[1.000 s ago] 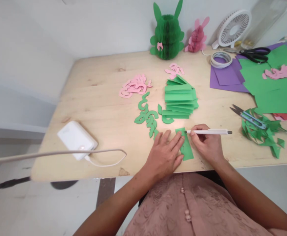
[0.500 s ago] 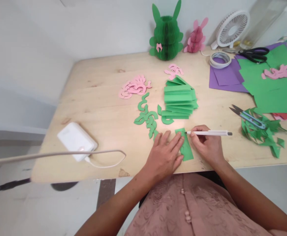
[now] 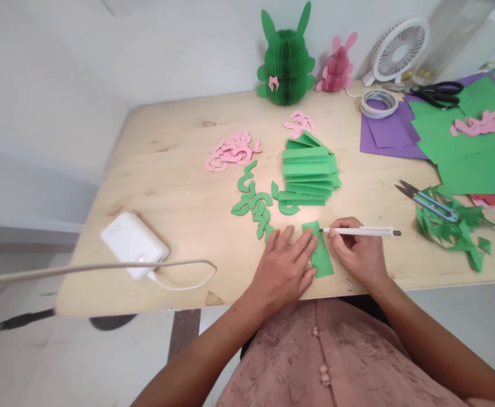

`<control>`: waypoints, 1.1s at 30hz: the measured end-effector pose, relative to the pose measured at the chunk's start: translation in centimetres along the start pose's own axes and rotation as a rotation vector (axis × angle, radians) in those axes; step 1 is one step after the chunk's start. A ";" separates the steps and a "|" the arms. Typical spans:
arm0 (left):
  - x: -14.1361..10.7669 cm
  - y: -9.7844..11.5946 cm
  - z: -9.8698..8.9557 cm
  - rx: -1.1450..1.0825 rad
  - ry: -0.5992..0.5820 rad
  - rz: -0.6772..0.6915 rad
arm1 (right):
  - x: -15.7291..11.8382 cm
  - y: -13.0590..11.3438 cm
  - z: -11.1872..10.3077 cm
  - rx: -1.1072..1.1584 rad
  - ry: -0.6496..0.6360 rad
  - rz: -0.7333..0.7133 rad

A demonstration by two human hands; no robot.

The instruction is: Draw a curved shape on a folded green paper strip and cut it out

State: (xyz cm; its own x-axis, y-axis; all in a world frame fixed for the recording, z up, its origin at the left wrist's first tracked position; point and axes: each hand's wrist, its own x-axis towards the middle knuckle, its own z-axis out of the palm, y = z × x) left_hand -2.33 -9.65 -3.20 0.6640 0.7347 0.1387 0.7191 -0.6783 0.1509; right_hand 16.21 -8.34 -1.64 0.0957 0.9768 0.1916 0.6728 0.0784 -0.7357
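A small green paper strip (image 3: 323, 260) lies near the table's front edge, with faint drawn lines on it. My left hand (image 3: 283, 265) rests flat with its fingers spread, the fingertips on the strip's left side. My right hand (image 3: 360, 251) grips a white pen (image 3: 364, 231), its dark tip at the strip's upper right edge. Beyond the strip is a stack of folded green paper (image 3: 309, 172). Green curved cutouts (image 3: 259, 206) lie just beyond my left hand.
Pink cutouts (image 3: 230, 151), a white power bank (image 3: 134, 244) with a cable, small snips (image 3: 429, 202) on green scraps (image 3: 463, 240), purple sheets (image 3: 391, 133), tape (image 3: 378, 104), black-handled scissors (image 3: 438, 93), a fan (image 3: 400, 52) and green (image 3: 287, 68) and pink (image 3: 338, 70) paper rabbits surround the work.
The pen tip has shifted very slightly to the right at the strip's upper edge. My left hand has kept its place.
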 end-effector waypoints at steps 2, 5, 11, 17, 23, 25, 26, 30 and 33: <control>0.0 0.0 0.0 0.004 0.004 0.003 | 0.0 0.0 0.0 -0.001 0.001 0.001; 0.0 0.0 0.1 0.018 0.013 0.005 | 0.0 0.0 0.0 -0.008 0.013 -0.006; 0.0 0.0 0.2 0.031 0.015 0.009 | -0.2 0.2 0.1 0.001 0.002 0.005; 0.0 -0.1 0.2 0.029 0.002 0.012 | -0.2 0.4 0.1 0.041 0.003 0.031; 0.0 0.0 0.1 0.035 -0.002 0.008 | -0.1 0.6 0.0 0.077 0.040 0.062; 0.0 0.0 0.1 0.041 0.000 0.010 | -0.1 0.5 0.0 0.083 0.037 0.065; 0.1 0.0 0.1 0.044 -0.002 0.011 | -0.1 0.5 -0.1 0.089 0.038 0.066; 0.1 0.0 0.0 0.042 -0.021 0.013 | 0.1 0.4 -0.2 0.107 0.037 0.065; 0.1 0.0 0.0 0.048 -0.028 0.012 | 0.1 0.3 -0.2 0.111 0.022 0.060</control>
State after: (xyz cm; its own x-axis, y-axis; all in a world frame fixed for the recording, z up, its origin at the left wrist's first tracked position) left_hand -2.25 -9.55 -3.22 0.6779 0.7264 0.1132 0.7193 -0.6871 0.1021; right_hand 16.59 -8.27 -1.72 0.1503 0.9758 0.1587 0.5798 0.0431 -0.8136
